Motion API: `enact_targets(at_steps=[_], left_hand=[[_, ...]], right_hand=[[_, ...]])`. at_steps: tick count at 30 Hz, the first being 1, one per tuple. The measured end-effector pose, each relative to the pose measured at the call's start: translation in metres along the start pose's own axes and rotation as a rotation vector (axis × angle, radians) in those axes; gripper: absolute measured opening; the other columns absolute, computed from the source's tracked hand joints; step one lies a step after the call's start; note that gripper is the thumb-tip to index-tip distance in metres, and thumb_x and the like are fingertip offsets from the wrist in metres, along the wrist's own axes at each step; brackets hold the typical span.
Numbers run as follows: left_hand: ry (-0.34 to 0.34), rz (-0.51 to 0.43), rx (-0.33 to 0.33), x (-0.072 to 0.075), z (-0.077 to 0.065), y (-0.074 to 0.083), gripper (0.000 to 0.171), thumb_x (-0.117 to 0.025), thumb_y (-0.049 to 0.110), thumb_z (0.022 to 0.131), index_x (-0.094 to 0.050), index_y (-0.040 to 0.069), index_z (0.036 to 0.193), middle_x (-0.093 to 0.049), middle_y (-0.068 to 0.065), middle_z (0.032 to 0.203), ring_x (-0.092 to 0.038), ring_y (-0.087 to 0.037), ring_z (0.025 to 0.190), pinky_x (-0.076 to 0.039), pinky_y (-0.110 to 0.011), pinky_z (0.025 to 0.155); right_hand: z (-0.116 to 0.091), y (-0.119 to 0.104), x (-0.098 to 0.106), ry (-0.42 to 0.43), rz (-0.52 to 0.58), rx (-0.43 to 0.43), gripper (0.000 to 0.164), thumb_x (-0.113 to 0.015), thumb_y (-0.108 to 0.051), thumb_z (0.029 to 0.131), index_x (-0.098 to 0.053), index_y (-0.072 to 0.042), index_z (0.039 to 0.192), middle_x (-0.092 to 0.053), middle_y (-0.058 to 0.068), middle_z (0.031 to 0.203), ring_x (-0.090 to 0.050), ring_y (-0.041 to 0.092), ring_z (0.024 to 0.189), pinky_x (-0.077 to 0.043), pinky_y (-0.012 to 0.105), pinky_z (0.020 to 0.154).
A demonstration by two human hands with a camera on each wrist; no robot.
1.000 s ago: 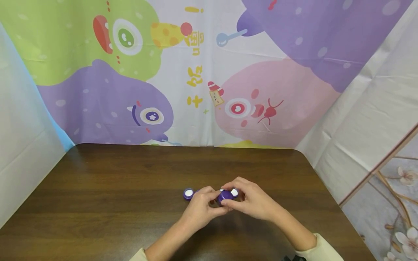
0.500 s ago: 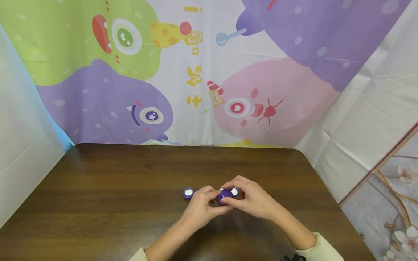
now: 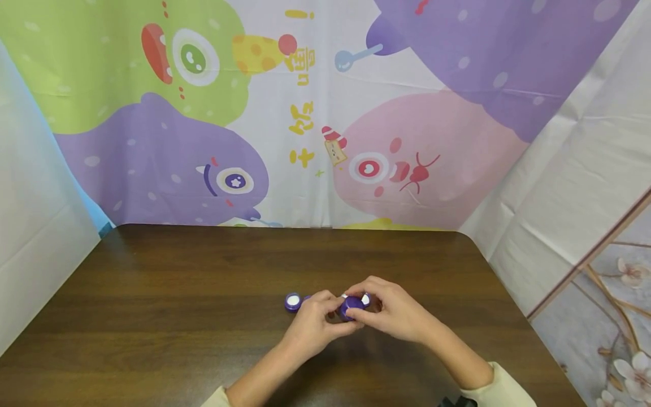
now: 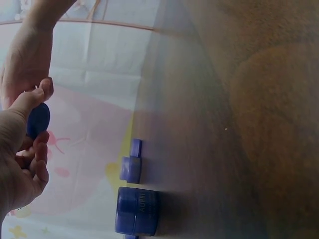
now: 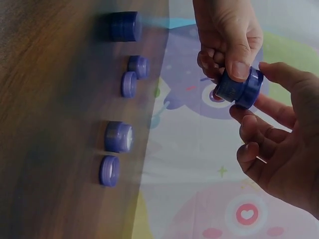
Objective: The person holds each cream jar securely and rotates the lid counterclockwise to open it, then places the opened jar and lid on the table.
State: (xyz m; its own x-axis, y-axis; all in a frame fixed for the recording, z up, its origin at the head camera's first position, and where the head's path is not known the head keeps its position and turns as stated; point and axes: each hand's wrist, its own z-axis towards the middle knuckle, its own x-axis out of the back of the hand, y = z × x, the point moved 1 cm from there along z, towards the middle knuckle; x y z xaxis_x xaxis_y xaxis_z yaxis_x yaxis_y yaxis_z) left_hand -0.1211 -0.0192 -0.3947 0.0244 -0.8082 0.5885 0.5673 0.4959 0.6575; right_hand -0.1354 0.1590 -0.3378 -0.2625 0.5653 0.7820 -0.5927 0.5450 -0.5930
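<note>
Both hands hold one small purple cosmetic jar (image 3: 352, 308) above the table, near the middle of the head view. My left hand (image 3: 312, 323) grips its body, the thumb pressed along the side in the right wrist view. Thumb and fingers of my right hand (image 3: 394, 312) pinch the wider purple lid (image 5: 250, 88), which sits at the jar's mouth; how firmly it is seated I cannot tell. The left wrist view shows the lid as a dark blue disc between the two hands.
Behind the hands on the brown table (image 3: 178, 339) stand a closed dark blue jar (image 5: 124, 26), a small purple jar (image 5: 139, 66) with a lid (image 5: 128, 84) beside it, and an open jar with white inside (image 5: 119, 137) near another lid (image 5: 109, 171). A cartoon-printed curtain (image 3: 300, 198) hangs behind.
</note>
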Motion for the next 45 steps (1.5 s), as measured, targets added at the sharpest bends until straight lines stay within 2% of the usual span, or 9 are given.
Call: enact_targets(at_steps=[6, 10, 15, 22, 26, 30, 35, 39, 45], left_hand=[[-0.005, -0.013, -0.002, 0.0003, -0.0002, -0.0005, 0.030, -0.078, 0.024, 0.074, -0.073, 0.004, 0.095, -0.061, 0.004, 0.077, -0.049, -0.006, 0.069, -0.044, -0.014, 0.060], [0.015, 0.000, -0.018, 0.0009, 0.0002, -0.0014, 0.027, -0.078, 0.024, 0.074, -0.074, 0.004, 0.093, -0.059, 0.004, 0.074, -0.049, -0.007, 0.068, -0.044, -0.015, 0.060], [0.016, 0.018, -0.019, 0.0019, 0.0001, -0.0017, 0.037, -0.078, 0.031, 0.074, -0.073, 0.004, 0.100, -0.056, 0.006, 0.073, -0.046, -0.005, 0.067, -0.042, -0.014, 0.058], [0.013, 0.008, -0.011, 0.0014, 0.0000, -0.0022, 0.029, -0.078, 0.023, 0.074, -0.073, 0.003, 0.095, -0.059, 0.004, 0.074, -0.046, -0.004, 0.067, -0.042, -0.014, 0.058], [0.024, 0.008, -0.015, 0.0019, 0.0003, -0.0016, 0.027, -0.079, 0.023, 0.073, -0.074, 0.004, 0.091, -0.058, 0.004, 0.072, -0.046, -0.004, 0.067, -0.041, -0.014, 0.058], [0.016, 0.007, 0.000, 0.0029, 0.0003, -0.0001, 0.036, -0.079, 0.029, 0.073, -0.073, 0.005, 0.098, -0.056, 0.005, 0.072, -0.046, -0.005, 0.067, -0.042, -0.014, 0.058], [0.008, -0.002, 0.004, 0.0028, -0.0002, 0.0004, 0.040, -0.079, 0.027, 0.074, -0.072, 0.001, 0.102, -0.058, 0.006, 0.075, -0.047, -0.005, 0.067, -0.043, -0.014, 0.058], [0.012, -0.019, 0.003, 0.0024, 0.0000, -0.0001, 0.033, -0.078, 0.023, 0.074, -0.072, 0.000, 0.098, -0.060, 0.004, 0.076, -0.048, -0.006, 0.067, -0.043, -0.014, 0.058], [0.019, -0.014, 0.008, 0.0030, 0.0004, 0.0008, 0.035, -0.078, 0.027, 0.074, -0.073, 0.003, 0.099, -0.058, 0.006, 0.074, -0.048, -0.004, 0.068, -0.044, -0.015, 0.060]], right_hand=[[0.0006, 0.0001, -0.0010, -0.035, 0.025, 0.035, 0.030, -0.067, -0.019, 0.085, -0.062, -0.019, 0.114, -0.058, -0.007, 0.101, -0.049, 0.006, 0.065, -0.045, 0.019, 0.056], [0.0013, -0.0006, -0.0016, -0.030, 0.031, 0.035, 0.035, -0.067, -0.027, 0.086, -0.060, -0.018, 0.118, -0.057, -0.006, 0.107, -0.048, 0.005, 0.067, -0.045, 0.019, 0.056], [0.0016, -0.0001, -0.0011, 0.014, 0.002, 0.000, 0.032, -0.067, -0.037, 0.085, -0.064, -0.019, 0.112, -0.058, -0.009, 0.098, -0.048, 0.006, 0.067, -0.044, 0.019, 0.057], [0.0014, -0.0017, -0.0007, -0.049, 0.037, 0.043, 0.032, -0.068, -0.018, 0.084, -0.061, -0.019, 0.115, -0.057, -0.006, 0.103, -0.048, 0.003, 0.065, -0.045, 0.019, 0.055], [0.0017, -0.0023, -0.0007, -0.045, 0.036, 0.037, 0.037, -0.068, -0.026, 0.085, -0.058, -0.018, 0.120, -0.056, -0.005, 0.107, -0.048, 0.004, 0.066, -0.045, 0.019, 0.056], [0.0020, -0.0017, -0.0001, 0.010, 0.005, -0.001, 0.036, -0.067, -0.038, 0.084, -0.063, -0.018, 0.114, -0.058, -0.008, 0.098, -0.048, 0.007, 0.067, -0.044, 0.018, 0.057], [0.0017, -0.0007, 0.0002, -0.003, 0.005, 0.018, 0.026, -0.069, -0.025, 0.084, -0.064, -0.019, 0.110, -0.059, -0.009, 0.095, -0.049, 0.008, 0.065, -0.044, 0.018, 0.056], [0.0012, -0.0012, 0.0000, -0.041, 0.039, 0.056, 0.032, -0.067, -0.014, 0.083, -0.062, -0.018, 0.115, -0.058, -0.006, 0.103, -0.049, 0.006, 0.065, -0.045, 0.018, 0.055], [0.0015, -0.0015, 0.0006, -0.004, 0.033, 0.035, 0.037, -0.068, -0.032, 0.085, -0.060, -0.018, 0.118, -0.057, -0.006, 0.105, -0.047, 0.005, 0.066, -0.044, 0.018, 0.056]])
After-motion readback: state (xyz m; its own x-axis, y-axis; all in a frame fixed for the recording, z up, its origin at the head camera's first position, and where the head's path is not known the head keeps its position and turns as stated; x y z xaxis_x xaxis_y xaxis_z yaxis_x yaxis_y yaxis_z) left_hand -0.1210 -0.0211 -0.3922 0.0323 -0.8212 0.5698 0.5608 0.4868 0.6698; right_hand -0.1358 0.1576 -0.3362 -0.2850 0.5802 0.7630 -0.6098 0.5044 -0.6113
